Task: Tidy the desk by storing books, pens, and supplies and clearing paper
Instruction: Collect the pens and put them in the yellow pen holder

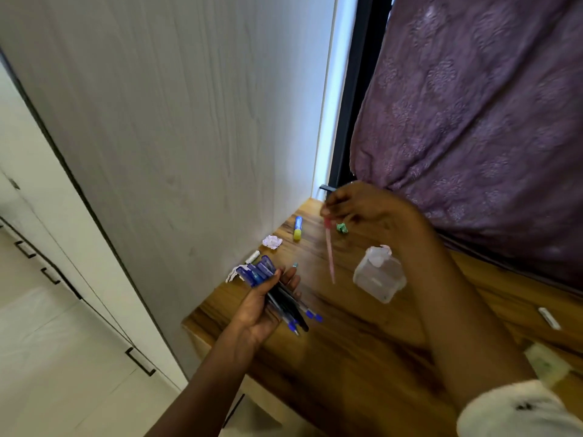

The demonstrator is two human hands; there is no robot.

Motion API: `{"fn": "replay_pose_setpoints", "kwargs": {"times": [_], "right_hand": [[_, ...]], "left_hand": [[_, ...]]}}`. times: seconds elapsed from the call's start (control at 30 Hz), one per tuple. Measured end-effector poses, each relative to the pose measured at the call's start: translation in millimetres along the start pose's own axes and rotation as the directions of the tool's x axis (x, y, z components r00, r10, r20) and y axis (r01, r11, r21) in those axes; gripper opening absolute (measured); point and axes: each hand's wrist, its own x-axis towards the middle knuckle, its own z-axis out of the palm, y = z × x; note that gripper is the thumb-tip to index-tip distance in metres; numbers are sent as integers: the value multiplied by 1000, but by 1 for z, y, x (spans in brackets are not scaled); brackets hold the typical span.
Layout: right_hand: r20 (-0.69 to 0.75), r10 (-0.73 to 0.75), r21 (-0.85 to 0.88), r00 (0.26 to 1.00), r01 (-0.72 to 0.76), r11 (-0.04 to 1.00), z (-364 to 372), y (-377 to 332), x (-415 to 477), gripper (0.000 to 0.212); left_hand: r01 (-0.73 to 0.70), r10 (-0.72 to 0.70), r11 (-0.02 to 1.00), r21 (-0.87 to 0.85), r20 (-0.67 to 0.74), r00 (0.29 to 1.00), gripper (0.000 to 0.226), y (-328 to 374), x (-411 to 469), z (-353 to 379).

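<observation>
Fingers [291, 276] of our left hand [255, 313] curl round a bundle of pens [262, 271] over the near left edge of the surface [347, 357]. Our right hand [366, 203] pinches a pink pen [329, 253] by its top, tip hanging down. Glue stick [297, 228] and crumpled paper [272, 241] lie far left; a clear box [378, 274] stands right of the pink pen.

bare desk [362, 342] front, clear container [378, 277] mid-desk

The wooden desk [347, 357] bears a glue stick [298, 228], a white paper ball [272, 241] and a green paper ball [341, 227] near its far corner, and a clear plastic container [378, 275] toward the middle.
</observation>
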Motion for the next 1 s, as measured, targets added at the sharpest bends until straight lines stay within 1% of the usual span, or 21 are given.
{"fn": "replay_pose_setpoints", "kwargs": {"times": [0.03, 0.1, 0.17, 0.23, 0.27, 0.33, 0.43, 0.5, 0.53, 0.57, 0.6, 0.63, 0.67, 0.7, 0.73, 0.77, 0.8, 0.83, 0.9, 0.93, 1.0], "right_hand": [[90, 44, -164, 995, -29, 986, 5, -11, 7, 4], [248, 159, -325, 955, -73, 943, 23, -31, 20, 4], [294, 221, -363, 930, -105, 926, 42, -42, 29, 11], [309, 224, -369, 924, -101, 924, 53, -47, 33, 19], [317, 220, -374, 923, -91, 923, 58, -49, 33, 18], [335, 224, -394, 915, -80, 916, 67, -49, 32, 14], [330, 242, -430, 913, -82, 899, 80, -42, 32, 15], [266, 223, -455, 938, -82, 887, 80, -33, 26, 24], [198, 191, -435, 961, -88, 896, 78, -26, 20, 29], [105, 140, -358, 985, -93, 929, 75, -15, 11, 30], [-14, 87, -219, 996, -87, 972, 72, -3, -1, 29], [-148, 65, -24, 987, -69, 997, 70, 14, -16, 26], [-276, 88, 189, 957, -35, 981, 70, 31, -32, 22], [-381, 150, 390, 913, 11, 921, 73, 50, -50, 20], [-452, 241, 561, 859, 63, 825, 80, 67, -66, 19], [-479, 342, 693, 808, 110, 712, 91, 82, -80, 17], [-467, 440, 796, 767, 148, 587, 102, 95, -94, 17], [-422, 517, 872, 744, 178, 456, 112, 107, -107, 21], [-293, 606, 956, 740, 222, 191, 123, 123, -132, 28], [-245, 622, 968, 743, 228, 109, 125, 127, -144, 32], [-219, 629, 964, 746, 263, 23, 117, 137, -175, 39]], "left_hand": [[4, -4, 1000, 14, 26, 1000, 21, -2, -3, 4], [15, -17, 999, 34, 77, 997, 28, -4, -7, 10], [26, -30, 999, 35, 129, 991, 30, -4, -11, 12], [28, -36, 998, 51, 174, 984, 32, -3, -14, 11], [23, -34, 998, 60, 185, 982, 32, -3, -15, 11], [16, -29, 997, 72, 183, 983, 31, -5, -16, 9], [24, -34, 997, 67, 149, 988, 27, -13, -15, 8], [34, -39, 998, 48, 117, 992, 17, -21, -12, 7], [35, -38, 999, 30, 99, 994, 11, -25, -10, 6], [32, -32, 999, 6, 89, 996, 8, -30, -9, 4], [26, -25, 999, -19, 79, 997, 8, -35, -9, 3], [20, -17, 999, -39, 70, 997, 8, -40, -8, 2], [7, -4, 998, -55, 58, 998, 8, -44, -8, 3], [-12, 15, 998, -67, 46, 999, 7, -50, -7, 4], [-40, 43, 996, -81, 32, 999, 6, -56, -7, 6], [-71, 73, 993, -94, 21, 997, 7, -62, -7, 9], [-95, 97, 991, -96, 16, 995, 8, -70, -7, 14], [-115, 118, 989, -95, 22, 993, 8, -77, -8, 21], [-137, 142, 988, -73, 57, 988, 6, -97, -11, 41], [-155, 160, 986, -59, 80, 984, 6, -107, -14, 50], [-181, 180, 983, -8, 140, 974, 7, -137, -25, 76]]}}
